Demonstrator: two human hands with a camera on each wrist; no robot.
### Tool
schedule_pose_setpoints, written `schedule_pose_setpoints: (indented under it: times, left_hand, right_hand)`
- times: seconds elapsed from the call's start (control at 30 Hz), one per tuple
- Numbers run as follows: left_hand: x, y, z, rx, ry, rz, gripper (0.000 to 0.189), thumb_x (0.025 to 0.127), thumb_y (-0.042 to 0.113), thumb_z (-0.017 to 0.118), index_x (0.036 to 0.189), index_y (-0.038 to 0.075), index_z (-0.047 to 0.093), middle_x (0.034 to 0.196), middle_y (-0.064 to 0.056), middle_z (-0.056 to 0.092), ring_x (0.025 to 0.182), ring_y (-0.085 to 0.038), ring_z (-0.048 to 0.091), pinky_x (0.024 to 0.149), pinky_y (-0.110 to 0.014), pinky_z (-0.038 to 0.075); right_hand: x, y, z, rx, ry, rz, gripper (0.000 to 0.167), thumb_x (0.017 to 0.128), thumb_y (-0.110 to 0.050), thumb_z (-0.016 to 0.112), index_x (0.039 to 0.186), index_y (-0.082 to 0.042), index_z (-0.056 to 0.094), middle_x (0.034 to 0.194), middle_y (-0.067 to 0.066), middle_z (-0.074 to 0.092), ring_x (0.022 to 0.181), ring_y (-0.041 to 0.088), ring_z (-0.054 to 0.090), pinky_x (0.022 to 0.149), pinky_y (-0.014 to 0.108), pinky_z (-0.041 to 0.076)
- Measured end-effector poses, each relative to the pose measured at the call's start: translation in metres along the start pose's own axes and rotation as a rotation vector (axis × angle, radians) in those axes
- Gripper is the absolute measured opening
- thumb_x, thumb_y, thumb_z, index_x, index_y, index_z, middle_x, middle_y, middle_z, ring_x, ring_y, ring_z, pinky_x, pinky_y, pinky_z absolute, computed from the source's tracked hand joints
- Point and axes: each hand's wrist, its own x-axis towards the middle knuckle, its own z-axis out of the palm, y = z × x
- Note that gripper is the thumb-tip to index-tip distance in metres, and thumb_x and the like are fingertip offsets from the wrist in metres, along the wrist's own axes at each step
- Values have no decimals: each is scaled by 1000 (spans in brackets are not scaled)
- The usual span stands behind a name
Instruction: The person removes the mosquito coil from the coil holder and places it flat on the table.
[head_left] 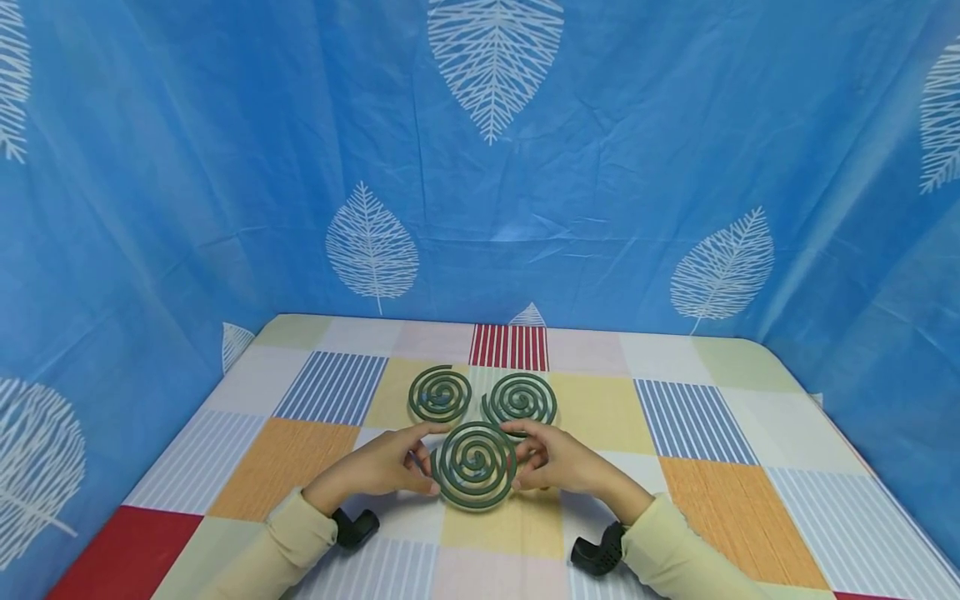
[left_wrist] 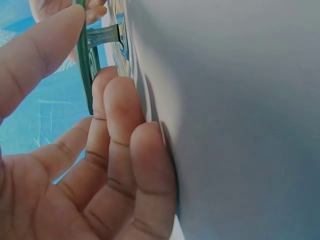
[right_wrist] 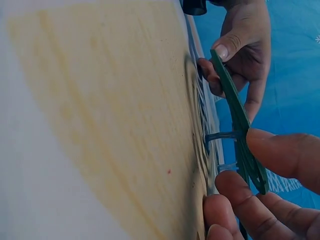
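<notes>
A green mosquito coil (head_left: 476, 465) is raised above the cloth between both hands, nearest the person. My left hand (head_left: 393, 462) holds its left edge; in the left wrist view the thumb lies on the coil (left_wrist: 86, 65), with the other fingers curved beneath and beside it. On the opposite edge, my right hand (head_left: 558, 457) grips with thumb above and fingers below. Thin stand pieces (right_wrist: 223, 135) show between the coil and the cloth. Two more green coils, the left (head_left: 441, 396) and the right (head_left: 522, 400), lie just behind, the right one near the right fingertips.
A patchwork cloth (head_left: 600, 400) covers the table. Blue sheets with white leaf prints (head_left: 495, 192) hang behind it and at both sides. Black devices are on the left wrist (head_left: 356, 528) and right wrist (head_left: 597, 550).
</notes>
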Motion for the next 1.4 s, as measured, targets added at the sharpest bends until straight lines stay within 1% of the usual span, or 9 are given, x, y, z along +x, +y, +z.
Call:
schedule_pose_setpoints:
  times: [0.37, 0.47, 0.67, 0.9, 1.03, 1.2, 1.4]
  left_hand:
    - [0, 0, 0, 8, 14, 17, 81, 91, 7, 87, 161, 1, 47, 93, -2, 64, 66, -13, 53, 54, -26, 44]
    - [0, 0, -1, 11, 17, 21, 80, 91, 7, 87, 161, 0, 47, 93, -2, 64, 67, -13, 52, 54, -26, 43]
    - [0, 0, -1, 7, 27, 30, 80, 91, 8, 88, 160, -1, 48, 94, -2, 64, 70, -13, 54, 57, -25, 42]
    - [0, 0, -2, -30, 17, 61, 80, 93, 9, 86, 161, -4, 45, 96, -5, 64, 74, -15, 57, 61, -25, 43]
    - [0, 0, -3, -54, 6, 76, 80, 94, 9, 84, 161, -6, 43, 97, -5, 65, 77, -17, 59, 63, -26, 45]
    - [1, 1, -3, -89, -10, 94, 79, 96, 9, 83, 161, -8, 41, 98, -6, 65, 82, -20, 62, 68, -27, 50]
    - [1, 3, -2, -148, -20, 127, 80, 97, 8, 81, 161, -11, 37, 100, -8, 65, 85, -22, 63, 70, -28, 55]
  right_hand:
    - [1, 3, 1, 35, 3, -26, 79, 88, 10, 79, 156, 15, 40, 102, 7, 72, 82, 15, 69, 65, 23, 53]
    - [1, 3, 1, 48, 2, -36, 79, 88, 11, 79, 156, 16, 39, 102, 9, 73, 80, 14, 69, 66, 23, 53]
    - [1, 5, 1, 70, 3, -62, 79, 87, 13, 77, 156, 17, 38, 103, 14, 76, 80, 12, 70, 71, 22, 56]
    - [0, 3, -1, 74, 7, -72, 78, 88, 12, 77, 155, 18, 38, 104, 16, 77, 81, 11, 70, 70, 22, 56]
    - [0, 3, -6, 119, -16, -87, 79, 90, 9, 78, 157, 18, 36, 105, 14, 77, 82, 11, 71, 69, 23, 56]
    - [-1, 5, -12, 205, -42, -74, 81, 92, 6, 79, 159, 15, 34, 104, 5, 76, 83, 12, 73, 70, 25, 58]
    - [-3, 7, -19, 299, -82, -87, 83, 94, 4, 77, 161, 15, 30, 106, 7, 75, 81, 18, 76, 70, 29, 61]
